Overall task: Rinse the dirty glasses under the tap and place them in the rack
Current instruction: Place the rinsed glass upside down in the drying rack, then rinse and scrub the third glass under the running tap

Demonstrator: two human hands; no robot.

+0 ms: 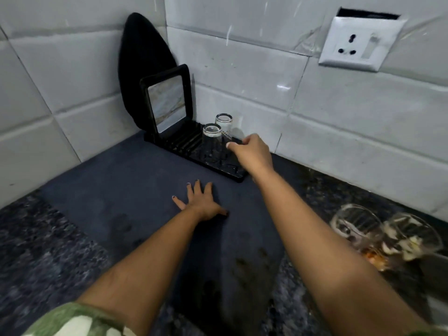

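A black drying rack [231,172] sits in the back corner on a dark mat [126,190]. Two clear glasses stand upside down in it, one in front [211,134] and one behind [224,121]. My right hand [252,152] reaches over the rack's right part. Its fingers are curled on what looks like a third clear glass [235,139], which is blurred and mostly hidden. My left hand [201,202] lies flat on the mat with fingers spread and holds nothing. Two dirty glasses with food scraps stand at the right, one nearer the middle [356,229] and one further right [412,238].
A black-framed board [167,103] stands upright in the rack's left slots. Behind it a black oval board [141,69] leans in the tiled corner. A white wall socket [358,42] sits at the upper right. The speckled counter [36,251] runs along both walls. No tap is in view.
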